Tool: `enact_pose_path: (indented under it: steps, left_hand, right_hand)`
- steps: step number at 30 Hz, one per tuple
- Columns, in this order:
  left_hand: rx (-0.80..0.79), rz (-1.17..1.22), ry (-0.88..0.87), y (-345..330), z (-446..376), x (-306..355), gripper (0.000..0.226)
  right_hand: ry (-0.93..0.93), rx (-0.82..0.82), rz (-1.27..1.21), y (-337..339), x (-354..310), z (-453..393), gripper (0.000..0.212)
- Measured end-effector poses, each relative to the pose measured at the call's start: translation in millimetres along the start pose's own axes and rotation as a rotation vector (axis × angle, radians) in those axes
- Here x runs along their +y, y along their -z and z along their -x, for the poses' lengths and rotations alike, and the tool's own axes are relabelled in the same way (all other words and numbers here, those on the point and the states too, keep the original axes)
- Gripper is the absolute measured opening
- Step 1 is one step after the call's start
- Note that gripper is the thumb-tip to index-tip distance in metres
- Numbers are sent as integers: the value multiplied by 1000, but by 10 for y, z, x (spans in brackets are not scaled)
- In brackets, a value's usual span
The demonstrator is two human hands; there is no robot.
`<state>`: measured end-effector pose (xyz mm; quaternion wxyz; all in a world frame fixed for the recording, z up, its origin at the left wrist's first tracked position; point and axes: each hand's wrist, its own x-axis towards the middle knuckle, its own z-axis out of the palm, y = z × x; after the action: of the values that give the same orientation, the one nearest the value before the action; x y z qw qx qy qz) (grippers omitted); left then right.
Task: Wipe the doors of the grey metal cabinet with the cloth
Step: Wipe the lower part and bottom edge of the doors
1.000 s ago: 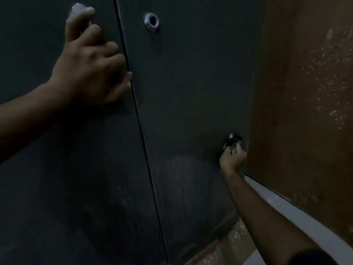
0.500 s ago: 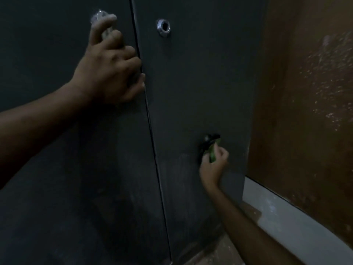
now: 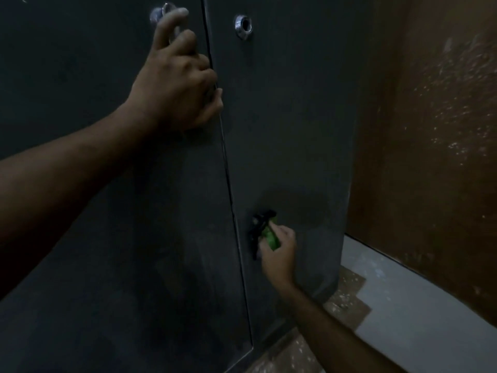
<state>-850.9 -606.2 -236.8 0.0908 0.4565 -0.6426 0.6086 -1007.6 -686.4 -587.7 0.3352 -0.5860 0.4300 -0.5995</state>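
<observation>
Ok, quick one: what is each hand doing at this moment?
Left hand: fingers curled round the edge of the left door, holding it.
Right hand: grip closed on the cloth, against the right door.

place: dim indoor room, kind unclear | cues: grey metal cabinet (image 3: 282, 130), brown wall (image 3: 430, 130), speckled floor (image 3: 347, 297)

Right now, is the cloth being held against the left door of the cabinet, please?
No, the right hand presses the cloth against the right door.
</observation>
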Motion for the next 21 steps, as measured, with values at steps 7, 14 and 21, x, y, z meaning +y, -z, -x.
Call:
enact_pose_path:
  steps: [7, 14, 21]
  left_hand:
    - [-58, 33, -16, 27, 25, -30, 65]
    - [-74, 115, -88, 26, 10, -75, 64]
    - [-68, 120, -119, -33, 16, -85, 66]
  right_hand:
    - [161, 68, 2, -277, -643, -10, 40]
    - [-39, 47, 38, -98, -392, -19, 41]
    - [61, 41, 111, -183, -142, 419, 41]
